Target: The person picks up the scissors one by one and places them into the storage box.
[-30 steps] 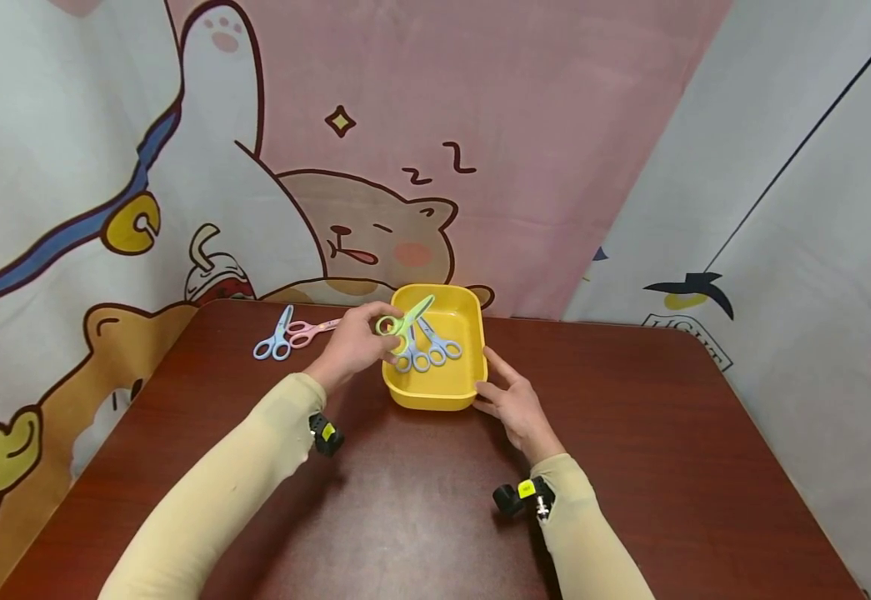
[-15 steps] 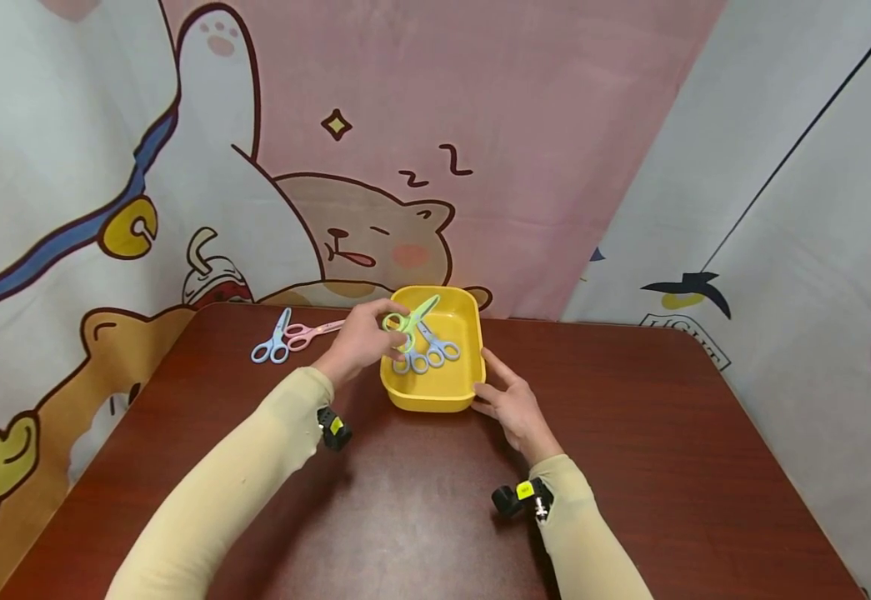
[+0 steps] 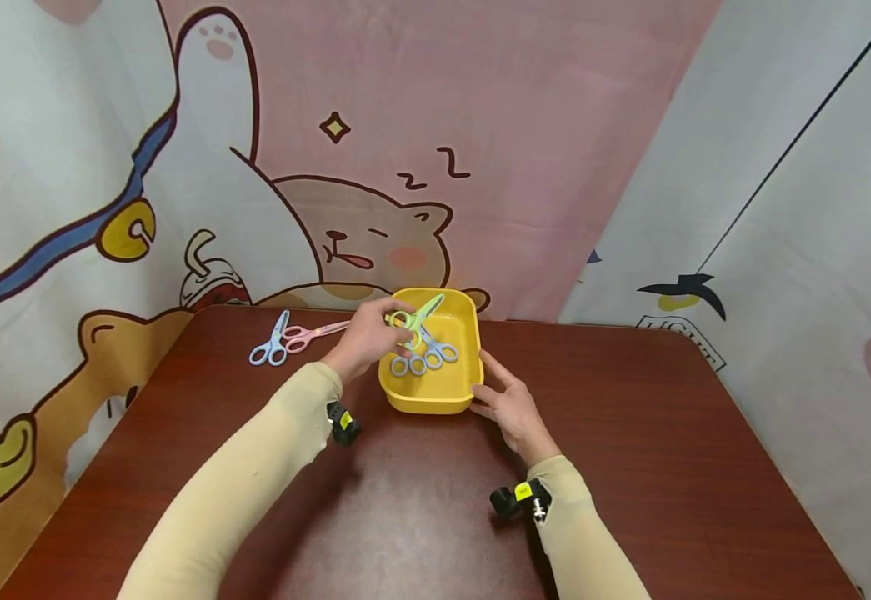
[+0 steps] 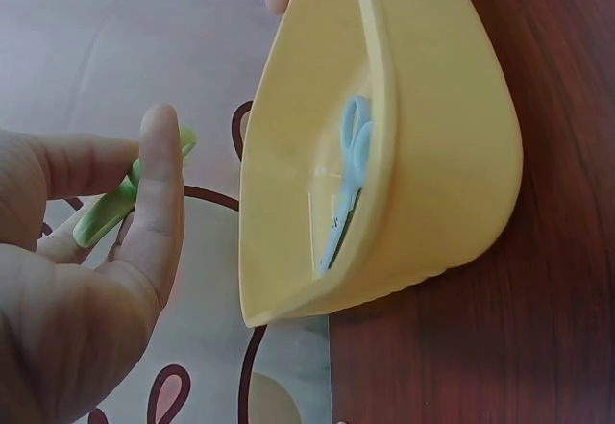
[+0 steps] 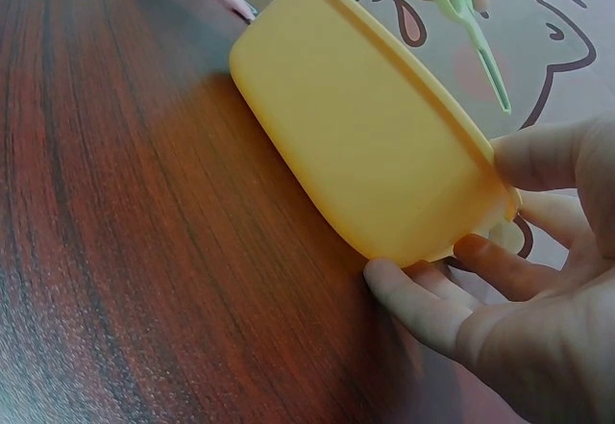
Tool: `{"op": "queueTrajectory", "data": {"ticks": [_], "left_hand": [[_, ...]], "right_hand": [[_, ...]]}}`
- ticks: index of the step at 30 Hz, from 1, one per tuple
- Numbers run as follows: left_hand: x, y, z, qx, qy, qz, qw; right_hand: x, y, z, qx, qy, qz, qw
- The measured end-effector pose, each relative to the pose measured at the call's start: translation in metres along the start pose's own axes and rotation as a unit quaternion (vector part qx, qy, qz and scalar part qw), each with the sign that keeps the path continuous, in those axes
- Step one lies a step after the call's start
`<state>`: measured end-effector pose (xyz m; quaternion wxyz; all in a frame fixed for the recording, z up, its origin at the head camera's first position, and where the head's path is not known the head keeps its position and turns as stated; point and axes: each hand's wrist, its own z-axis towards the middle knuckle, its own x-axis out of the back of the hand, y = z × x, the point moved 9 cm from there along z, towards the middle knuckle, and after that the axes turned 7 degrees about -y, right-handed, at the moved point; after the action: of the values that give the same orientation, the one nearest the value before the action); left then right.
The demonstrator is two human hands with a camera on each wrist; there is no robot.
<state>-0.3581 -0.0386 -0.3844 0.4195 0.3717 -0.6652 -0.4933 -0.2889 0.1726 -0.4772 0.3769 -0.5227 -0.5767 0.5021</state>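
Note:
My left hand [image 3: 369,335] pinches a pair of light green children's scissors [image 3: 427,311] above the left side of a yellow plastic bin [image 3: 435,404]. In the left wrist view the green scissors [image 4: 108,214] sit between thumb and fingers. Two pairs of blue scissors [image 3: 438,354] lie inside the bin, partly covered from above by the green pair. My right hand [image 3: 516,410] rests against the bin's right wall and near corner, fingers spread, as the right wrist view also shows, with fingertips [image 5: 389,285] touching the yellow wall.
Left of the bin, a blue pair of scissors [image 3: 272,343] and a pink pair of scissors [image 3: 307,335] lie on the dark reddish-brown table [image 3: 420,500]. A cartoon-printed cloth [image 3: 525,150] hangs behind the table's back edge.
My left hand has moved slightly to the right with the green scissors, staying over the bin. My right hand keeps its place on the bin.

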Motion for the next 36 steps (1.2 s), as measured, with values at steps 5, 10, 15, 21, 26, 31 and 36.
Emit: {"op": "queueTrajectory", "data": {"ticks": [5,10,15,21,26,31,36], "left_hand": [[-0.003,0.004,0.003,-0.008,-0.002,-0.005,1.0000],[-0.006,0.004,0.007,-0.006,-0.006,-0.010,0.9999],[-0.009,0.003,0.011,-0.007,-0.006,-0.012,0.9999],[-0.013,0.001,0.017,-0.008,-0.002,-0.030,0.9995],[-0.017,0.001,0.020,-0.015,0.000,-0.040,0.9991],[-0.020,0.000,0.022,-0.009,-0.002,-0.043,0.9990],[-0.022,-0.001,0.024,0.006,0.002,-0.039,0.9992]], "right_hand": [[0.000,0.000,0.000,0.000,0.000,-0.001,1.0000],[0.000,0.001,0.000,0.004,0.002,-0.003,1.0000],[0.000,0.000,0.000,0.005,0.002,0.001,1.0000],[0.000,-0.001,-0.001,0.003,0.004,0.000,1.0000],[0.000,-0.001,-0.002,0.009,0.002,0.002,1.0000],[0.000,-0.002,-0.002,0.014,0.002,-0.001,0.9999],[0.001,-0.001,0.000,0.015,0.003,0.000,0.9999]]}}
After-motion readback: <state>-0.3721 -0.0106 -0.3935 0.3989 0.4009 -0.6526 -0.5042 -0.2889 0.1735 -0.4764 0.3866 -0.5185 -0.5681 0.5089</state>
